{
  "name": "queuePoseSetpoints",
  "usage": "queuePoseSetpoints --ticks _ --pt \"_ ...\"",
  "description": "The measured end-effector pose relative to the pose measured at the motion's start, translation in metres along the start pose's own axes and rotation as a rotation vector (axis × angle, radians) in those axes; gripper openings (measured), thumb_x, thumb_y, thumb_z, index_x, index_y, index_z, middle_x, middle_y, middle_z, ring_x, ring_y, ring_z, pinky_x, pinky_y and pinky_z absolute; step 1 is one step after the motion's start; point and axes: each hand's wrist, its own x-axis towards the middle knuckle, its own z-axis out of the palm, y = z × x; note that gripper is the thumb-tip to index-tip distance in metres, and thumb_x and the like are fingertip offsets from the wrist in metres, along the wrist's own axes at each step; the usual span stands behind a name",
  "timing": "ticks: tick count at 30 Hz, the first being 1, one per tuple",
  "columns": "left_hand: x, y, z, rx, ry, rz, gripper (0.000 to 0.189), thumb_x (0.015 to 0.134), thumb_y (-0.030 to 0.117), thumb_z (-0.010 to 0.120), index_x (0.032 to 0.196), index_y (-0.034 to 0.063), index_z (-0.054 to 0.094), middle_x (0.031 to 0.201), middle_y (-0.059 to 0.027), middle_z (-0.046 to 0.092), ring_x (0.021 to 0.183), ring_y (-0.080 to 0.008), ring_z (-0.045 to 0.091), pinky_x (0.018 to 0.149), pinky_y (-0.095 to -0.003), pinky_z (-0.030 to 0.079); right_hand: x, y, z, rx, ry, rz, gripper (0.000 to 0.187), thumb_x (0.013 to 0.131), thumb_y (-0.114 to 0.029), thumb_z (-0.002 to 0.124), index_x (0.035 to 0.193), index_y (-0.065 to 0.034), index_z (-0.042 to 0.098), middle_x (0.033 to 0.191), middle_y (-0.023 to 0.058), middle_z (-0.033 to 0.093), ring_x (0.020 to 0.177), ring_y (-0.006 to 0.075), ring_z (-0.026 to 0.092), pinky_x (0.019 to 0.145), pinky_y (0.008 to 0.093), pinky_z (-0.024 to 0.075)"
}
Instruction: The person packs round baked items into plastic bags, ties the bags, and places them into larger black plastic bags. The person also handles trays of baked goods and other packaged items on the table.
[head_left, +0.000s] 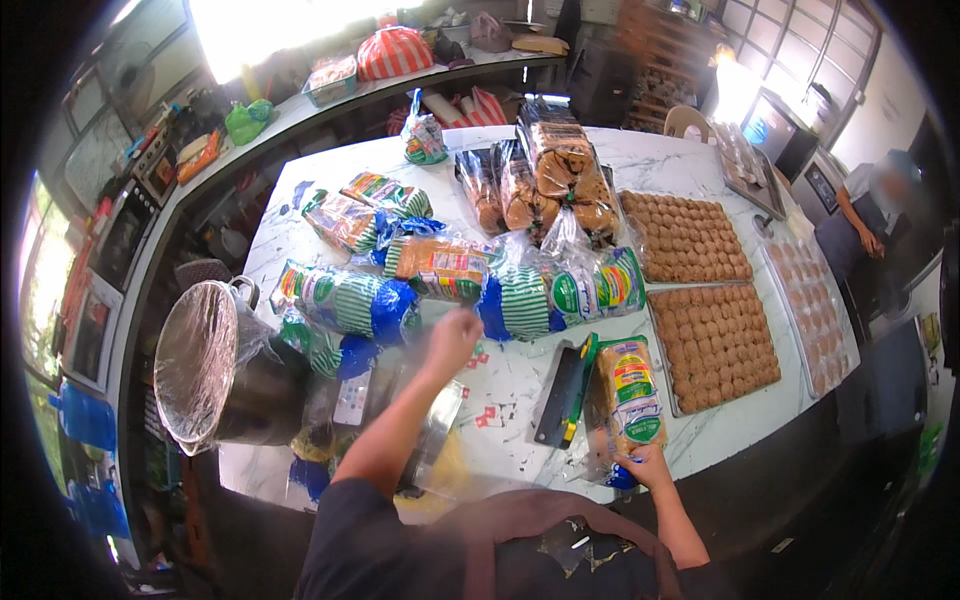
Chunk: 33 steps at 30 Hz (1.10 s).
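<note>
My right hand (645, 463) grips the lower, gathered end of a bagged loaf of bread (630, 390), which lies at the near right part of the marble-patterned table (517, 375). Just left of that loaf is a dark bag-sealing device with green and yellow edges (566, 394). My left hand (456, 341) is over the middle of the table, its fingers curled and blurred; whether it holds anything is unclear. Beyond it lie bagged loaves in green-striped wrappers (525, 300) and a bagged brown loaf (439, 262). Small red and white scraps (491, 416) are near my left hand.
Trays of brown rolls (716, 349) stand right, with a plastic-covered tray (810, 315) beyond. Dark bagged loaves (555, 165) are piled at the back. A large plastic-covered pot (262, 382) and a phone (352, 397) are left. Another person (862, 210) stands at far right.
</note>
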Motion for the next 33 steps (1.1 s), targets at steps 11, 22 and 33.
queuePoseSetpoints --ticks 11,22,33 --pt "0.210 -0.001 0.085 0.913 -0.602 0.152 0.034 0.088 0.023 0.054 0.120 0.0185 0.063 0.127 -0.0068 0.058 0.125 -0.0258 0.048 0.104 -0.0534 0.030 -0.042 -0.052 0.023 -0.290 0.276 -0.107 0.029 0.067 -0.017 0.079 0.086 -0.0001 0.065 0.083 0.0156 0.065 0.079 0.0352 0.062 0.073 0.0416 0.0495" --pt "0.177 -0.080 0.192 0.590 -0.522 -0.116 0.047 0.094 0.029 0.046 0.137 0.0111 0.050 0.146 -0.0048 0.044 0.134 -0.0274 0.041 0.108 -0.0681 0.010 -0.054 -0.051 0.032 -0.319 0.204 -0.054 0.028 0.068 -0.014 0.077 0.091 -0.0008 0.067 0.098 0.0178 0.063 0.092 0.0368 0.060 0.082 0.0423 0.0486" --pt "0.166 -0.042 0.004 0.354 0.241 0.240 0.028 0.078 0.008 0.054 0.102 0.0051 0.066 0.108 -0.0177 0.063 0.107 -0.0329 0.056 0.097 -0.0436 0.042 -0.056 -0.043 0.037 -0.250 0.222 -0.015 0.027 0.068 -0.010 0.075 0.091 0.0014 0.066 0.097 0.0173 0.063 0.093 0.0367 0.060 0.081 0.0408 0.0484"
